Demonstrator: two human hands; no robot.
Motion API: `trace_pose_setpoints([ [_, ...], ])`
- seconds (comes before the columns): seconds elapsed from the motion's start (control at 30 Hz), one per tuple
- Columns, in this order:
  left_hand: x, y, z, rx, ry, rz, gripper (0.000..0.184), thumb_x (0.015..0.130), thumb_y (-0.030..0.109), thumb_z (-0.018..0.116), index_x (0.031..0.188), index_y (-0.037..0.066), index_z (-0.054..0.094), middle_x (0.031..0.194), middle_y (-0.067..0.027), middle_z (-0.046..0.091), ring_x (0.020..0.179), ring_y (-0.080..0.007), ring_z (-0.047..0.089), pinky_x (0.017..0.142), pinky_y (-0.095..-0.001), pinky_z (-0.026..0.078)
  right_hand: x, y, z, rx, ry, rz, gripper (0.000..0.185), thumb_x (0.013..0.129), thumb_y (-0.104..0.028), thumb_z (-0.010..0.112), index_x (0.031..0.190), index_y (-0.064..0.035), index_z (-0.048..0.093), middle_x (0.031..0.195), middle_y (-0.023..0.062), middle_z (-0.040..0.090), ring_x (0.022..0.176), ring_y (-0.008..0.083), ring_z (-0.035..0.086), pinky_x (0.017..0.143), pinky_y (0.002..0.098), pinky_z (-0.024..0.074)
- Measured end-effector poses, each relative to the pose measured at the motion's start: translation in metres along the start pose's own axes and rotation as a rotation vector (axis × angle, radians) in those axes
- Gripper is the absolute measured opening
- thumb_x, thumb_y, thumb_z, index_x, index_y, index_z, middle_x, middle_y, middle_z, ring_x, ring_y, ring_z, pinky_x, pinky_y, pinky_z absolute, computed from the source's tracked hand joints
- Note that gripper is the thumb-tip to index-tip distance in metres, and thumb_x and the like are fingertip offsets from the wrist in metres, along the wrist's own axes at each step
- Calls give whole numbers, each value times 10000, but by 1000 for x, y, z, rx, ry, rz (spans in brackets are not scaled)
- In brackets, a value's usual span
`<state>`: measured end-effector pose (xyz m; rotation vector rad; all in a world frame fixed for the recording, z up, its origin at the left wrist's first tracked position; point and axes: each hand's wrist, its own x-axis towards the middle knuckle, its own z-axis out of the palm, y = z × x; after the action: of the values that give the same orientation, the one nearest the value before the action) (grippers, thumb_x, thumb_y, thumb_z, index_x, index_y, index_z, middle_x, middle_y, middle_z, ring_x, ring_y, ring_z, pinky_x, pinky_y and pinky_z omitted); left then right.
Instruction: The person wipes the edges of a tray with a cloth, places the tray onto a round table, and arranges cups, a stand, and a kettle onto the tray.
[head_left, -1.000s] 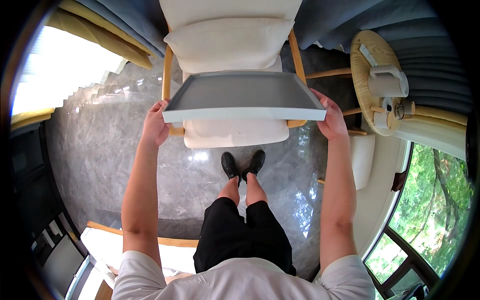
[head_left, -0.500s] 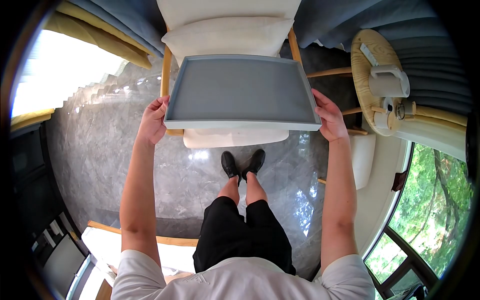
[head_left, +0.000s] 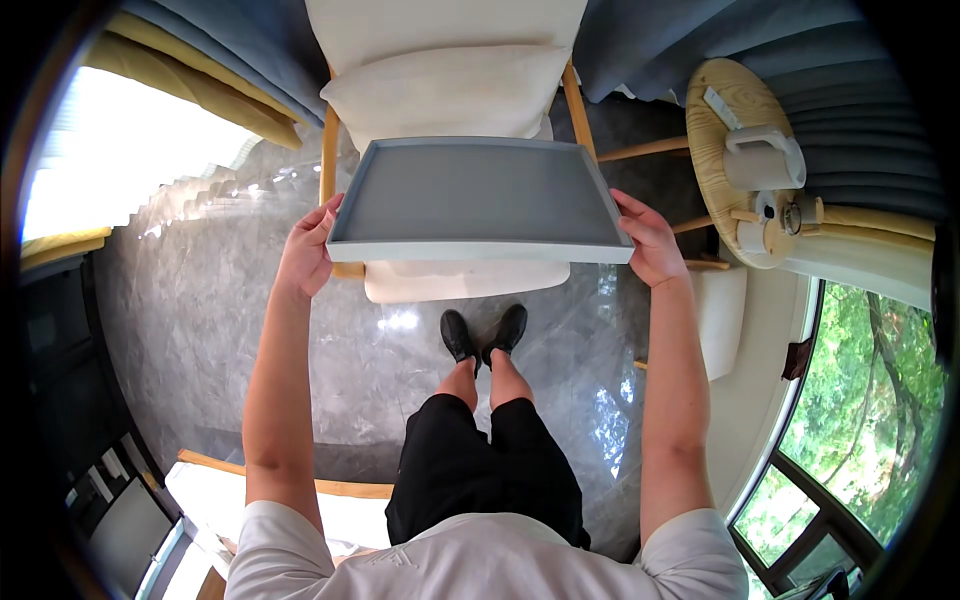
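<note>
Left hand (head_left: 310, 250) closed on the near-left part of a shallow, grey, rectangular tray (head_left: 480, 195) with a raised rim; fingers bent at its side. Right hand (head_left: 652, 240) grips the opposite side, thumb and fingers at the edge. Both hands full with the one tray, arms reaching forward and wide apart.

The tray's broad inner surface is smooth, matte grey; its near outer wall reads paler. It is held in front of the person, over the view of a cream upholstered armchair (head_left: 467, 281) with pale wooden arms. Whether it touches the seat, I cannot tell. A plump cream cushion (head_left: 450, 92) leans against the chair's back, beyond the tray's far edge.

Below: polished grey marbled floor (head_left: 190, 330), veined, bright glare patches on it. Black shoes (head_left: 457, 335) stand close together, toes toward the armchair.

Off to the right, a round, light wooden side table (head_left: 706, 150), its grain plain to see. On it: a pale pitcher-like vessel (head_left: 760, 168) with a chunky handle, a slim whitish object (head_left: 722, 108), and smaller items too unclear to name.

Blue-grey curtains (head_left: 660, 40) hang behind; mustard-yellow cloth (head_left: 190, 85) beside the bright area at left. Lower right, a dark-framed window (head_left: 850, 400) shows green foliage. Lower left, a white seat (head_left: 210, 490) edged in wood.
</note>
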<state>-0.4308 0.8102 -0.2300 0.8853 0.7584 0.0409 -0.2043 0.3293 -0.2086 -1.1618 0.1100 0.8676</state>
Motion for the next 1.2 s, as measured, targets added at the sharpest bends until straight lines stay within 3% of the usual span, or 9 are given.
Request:
trace_pose_setpoints([
  [0.1,-4,3,0,8,-22,15,446,1081,213,594,1454,-30,556,1305,-89,685,1097,-145,689,947,-287,590,-4,-2,2,-4,0,-4,567,956,21,618,1505,70,485,1425,121,621,1319,191,579,1151,329,427],
  [0.2,-12,9,8,15,-19,18,452,1084,216,590,1455,-38,551,1303,-90,682,1097,-140,686,947,-281,587,-12,-6,3,-24,-9,-40,604,965,-14,626,1533,71,437,1408,147,627,1253,201,632,1082,338,502],
  [0.47,-15,18,34,99,-74,-18,460,1071,231,615,1434,-48,562,1266,-82,693,1071,-133,692,906,-277,599,-58,-18,-9,37,84,-36,540,972,27,615,1493,83,484,1386,123,639,1276,193,606,1111,330,468],
  [0.77,-14,7,121,227,-250,-77,443,1039,236,666,1373,-52,620,1210,-85,727,1042,-147,705,905,-277,604,-145,-10,-75,174,146,-106,526,978,4,632,1485,66,505,1387,126,645,1247,189,625,1068,325,501],
  [1.2,-34,-63,258,317,-392,-200,397,1045,179,657,1359,-63,627,1172,-88,735,1004,-137,697,871,-253,605,-270,0,-177,305,340,-194,516,962,-21,676,1449,84,540,1400,139,638,1218,222,644,1060,353,519],
])
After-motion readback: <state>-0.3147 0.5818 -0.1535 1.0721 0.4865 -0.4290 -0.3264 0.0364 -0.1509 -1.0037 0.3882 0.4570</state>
